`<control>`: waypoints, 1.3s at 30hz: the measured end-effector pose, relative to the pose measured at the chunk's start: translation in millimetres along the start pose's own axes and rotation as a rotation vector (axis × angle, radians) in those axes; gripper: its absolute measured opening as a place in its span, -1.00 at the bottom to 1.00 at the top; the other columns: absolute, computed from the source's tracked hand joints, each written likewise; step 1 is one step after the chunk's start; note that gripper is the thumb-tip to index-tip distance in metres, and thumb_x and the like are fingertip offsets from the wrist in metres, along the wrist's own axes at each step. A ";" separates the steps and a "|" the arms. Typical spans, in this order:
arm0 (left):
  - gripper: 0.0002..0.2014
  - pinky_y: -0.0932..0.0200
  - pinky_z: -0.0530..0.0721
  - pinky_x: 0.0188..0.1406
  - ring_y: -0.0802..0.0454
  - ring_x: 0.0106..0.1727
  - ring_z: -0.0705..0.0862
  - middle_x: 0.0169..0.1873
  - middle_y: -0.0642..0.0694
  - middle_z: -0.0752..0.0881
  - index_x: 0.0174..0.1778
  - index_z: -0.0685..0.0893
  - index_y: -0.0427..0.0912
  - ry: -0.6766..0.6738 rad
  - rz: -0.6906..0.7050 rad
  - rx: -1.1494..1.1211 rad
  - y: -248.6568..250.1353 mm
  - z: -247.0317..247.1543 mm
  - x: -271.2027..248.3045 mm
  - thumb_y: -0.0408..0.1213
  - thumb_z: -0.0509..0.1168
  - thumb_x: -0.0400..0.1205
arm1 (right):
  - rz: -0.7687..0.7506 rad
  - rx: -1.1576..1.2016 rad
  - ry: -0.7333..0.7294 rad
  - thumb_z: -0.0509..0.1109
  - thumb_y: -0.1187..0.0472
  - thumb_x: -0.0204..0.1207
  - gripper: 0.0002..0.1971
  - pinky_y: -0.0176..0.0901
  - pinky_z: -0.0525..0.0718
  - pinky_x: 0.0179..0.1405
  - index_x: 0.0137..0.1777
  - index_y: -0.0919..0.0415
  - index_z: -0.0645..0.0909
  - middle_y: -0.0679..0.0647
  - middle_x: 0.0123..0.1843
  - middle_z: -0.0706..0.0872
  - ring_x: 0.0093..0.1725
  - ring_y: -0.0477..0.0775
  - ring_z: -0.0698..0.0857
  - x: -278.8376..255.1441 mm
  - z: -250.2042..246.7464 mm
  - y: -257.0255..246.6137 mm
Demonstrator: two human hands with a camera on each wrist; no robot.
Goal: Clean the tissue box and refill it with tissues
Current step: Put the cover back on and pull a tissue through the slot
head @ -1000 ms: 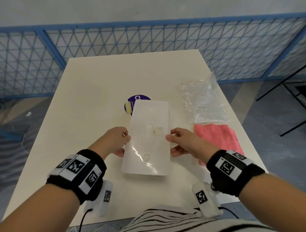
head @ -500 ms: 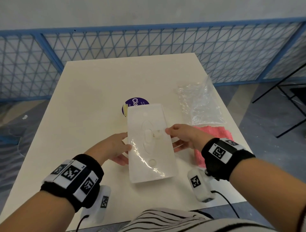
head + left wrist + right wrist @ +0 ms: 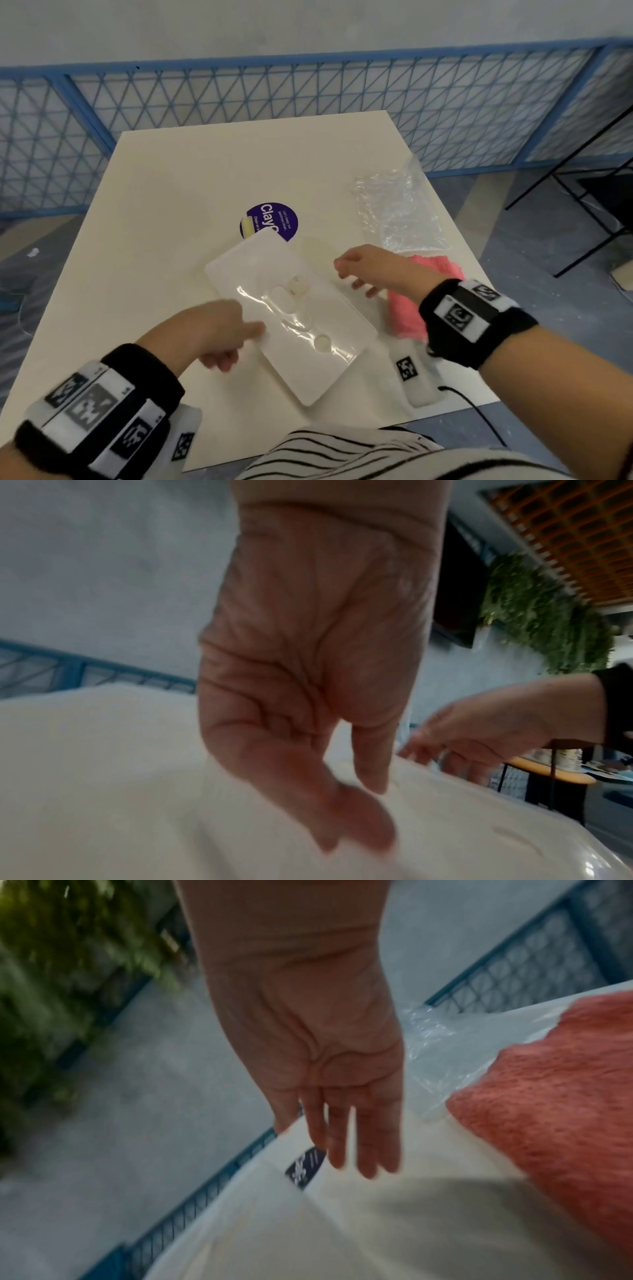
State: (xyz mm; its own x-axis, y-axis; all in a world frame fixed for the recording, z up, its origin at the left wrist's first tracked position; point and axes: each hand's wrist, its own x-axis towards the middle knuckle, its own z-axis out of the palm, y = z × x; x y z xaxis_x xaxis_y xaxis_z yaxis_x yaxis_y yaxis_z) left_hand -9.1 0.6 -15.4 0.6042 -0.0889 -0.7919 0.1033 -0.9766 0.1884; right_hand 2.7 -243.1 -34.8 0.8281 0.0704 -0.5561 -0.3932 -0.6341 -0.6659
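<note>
On my head view the white tissue box (image 3: 291,318) lies flat on the bench (image 3: 171,212), turned diagonally, its far corner overlapping a purple round sticker (image 3: 274,219). My left grip (image 3: 219,329) sits at the box's near-left long edge, thumb on top; the left wrist view shows the fingers (image 3: 369,756) relaxed and reaching down onto the white surface, not wrapped round it. My right grip (image 3: 370,267) hovers at the far-right edge with fingers (image 3: 363,1139) straight and together, holding nothing; the blur there means I cannot say for sure whether the fingertips touch the box. A pink cloth (image 3: 411,308) lies on the bench just right of the box, partly under my right wrist, and a crumpled clear plastic bag (image 3: 400,212) lies beyond it, touching the cloth's far edge.
</note>
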 end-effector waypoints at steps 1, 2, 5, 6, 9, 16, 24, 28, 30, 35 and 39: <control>-0.62 0.27 0.55 -0.45 -0.01 -0.40 0.69 -0.27 -0.15 0.80 -0.22 0.56 -0.21 0.131 0.008 0.112 -0.3 -8.3 -0.7 0.05 0.15 0.68 | 0.030 -0.061 -0.027 0.23 0.01 0.66 -0.69 -0.05 0.71 -0.13 0.27 0.15 0.59 0.06 0.20 0.70 -0.05 0.08 0.69 -8.0 -4.9 8.8; -0.66 0.23 0.53 -0.32 -0.04 -0.24 0.69 -0.14 -0.11 0.79 -0.18 0.55 -0.14 0.288 0.024 0.215 -0.2 -16.5 -1.6 0.09 0.16 0.66 | 0.066 -0.103 -0.070 0.25 -0.02 0.65 -0.69 -0.03 0.74 -0.12 0.24 0.15 0.60 0.05 0.17 0.71 -0.09 0.09 0.72 -17.5 -8.3 17.8; -0.45 0.08 0.48 0.13 -0.09 0.31 0.52 0.34 -0.06 0.51 0.35 0.44 0.03 0.505 0.115 0.388 -5.8 -34.3 6.9 0.19 0.32 0.52 | 0.151 -0.051 -0.255 0.29 -0.05 0.62 -0.66 -0.10 0.76 -0.24 0.26 0.13 0.56 0.05 0.10 0.69 -0.22 0.10 0.76 -39.8 -3.8 40.6; -0.24 0.01 0.40 0.32 -0.12 0.48 0.37 0.52 -0.06 0.33 0.53 0.28 0.09 0.459 0.124 0.429 -9.3 -37.7 12.3 0.23 0.37 0.45 | 0.168 0.017 -0.302 0.30 -0.02 0.62 -0.66 -0.13 0.76 -0.27 0.29 0.16 0.54 0.08 0.09 0.70 -0.22 0.13 0.77 -43.5 0.4 45.6; 0.07 -0.09 0.21 0.54 -0.18 0.65 0.09 0.67 -0.09 -0.06 0.67 -0.02 0.08 0.306 0.073 0.386 -15.9 -37.7 22.5 0.28 0.44 0.36 | 0.173 0.202 -0.336 0.29 0.11 0.66 -0.70 -0.16 0.77 -0.30 0.27 0.29 0.53 0.18 -0.06 0.75 -0.23 0.17 0.79 -45.4 6.5 50.1; -0.07 0.12 0.51 0.16 -0.11 0.32 0.56 0.36 -0.13 0.48 0.47 0.31 -0.16 0.236 -0.111 0.469 -15.7 -18.6 8.4 0.45 0.27 0.37 | -0.005 -0.011 0.168 0.13 0.08 0.71 -0.75 0.02 0.73 -0.05 0.13 0.14 0.61 0.16 0.03 0.70 -0.12 0.11 0.70 -15.2 4.5 39.0; 0.39 -0.14 -0.30 0.62 -0.10 0.63 -0.45 0.59 -0.05 -0.51 0.59 -0.50 -0.01 0.256 0.317 0.646 -15.4 -6.5 21.9 0.35 0.45 0.23 | 0.164 0.337 0.069 0.22 -0.07 0.65 -0.66 -0.17 0.66 -0.24 0.15 0.17 0.63 0.04 -0.07 0.72 -0.17 0.03 0.69 -5.9 8.6 13.8; 0.40 -0.11 -0.27 0.64 -0.05 0.66 -0.38 0.63 -0.03 -0.42 0.61 -0.46 -0.07 0.248 0.332 0.643 -14.5 -3.9 25.0 0.35 0.46 0.21 | 0.228 0.358 0.030 0.28 0.00 0.64 -0.68 -0.18 0.62 -0.30 0.14 0.25 0.64 0.08 -0.19 0.70 -0.27 0.05 0.66 -1.0 4.0 8.3; 0.40 -0.08 -0.24 0.64 -0.04 0.67 -0.34 0.65 -0.02 -0.39 0.62 -0.44 -0.07 0.256 0.326 0.627 -12.2 -3.9 25.0 0.32 0.49 0.21 | 0.225 0.347 0.020 0.29 0.01 0.64 -0.69 -0.17 0.63 -0.29 0.12 0.26 0.65 0.10 -0.18 0.72 -0.27 0.07 0.67 1.7 2.7 8.8; 0.41 -0.04 -0.15 0.63 -0.10 0.68 -0.28 0.66 -0.01 -0.32 0.63 -0.40 -0.07 0.278 0.328 0.633 -5.8 -2.2 25.2 0.25 0.54 0.19 | 0.197 0.242 0.054 0.27 0.02 0.64 -0.68 -0.16 0.63 -0.23 0.10 0.26 0.68 0.13 -0.04 0.75 -0.14 0.11 0.69 6.1 6.2 10.9; 0.42 -0.01 -0.09 0.63 -0.11 0.69 -0.26 0.67 -0.01 -0.29 0.64 -0.38 -0.08 0.299 0.328 0.643 -3.8 -2.1 24.3 0.23 0.56 0.17 | 0.162 0.238 0.074 0.24 0.03 0.66 -0.74 -0.25 0.54 -0.37 0.01 0.20 0.65 0.04 -0.18 0.68 -0.28 -0.01 0.62 5.7 10.1 11.9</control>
State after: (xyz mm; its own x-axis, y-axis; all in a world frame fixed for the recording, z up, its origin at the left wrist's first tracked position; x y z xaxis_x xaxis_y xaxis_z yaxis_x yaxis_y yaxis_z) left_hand 6.8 2.6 -34.1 0.7211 -0.4257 -0.5466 -0.5408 -0.8390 -0.0599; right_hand -1.3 -242.4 -50.9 0.7702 -0.0792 -0.6328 -0.5982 -0.4336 -0.6739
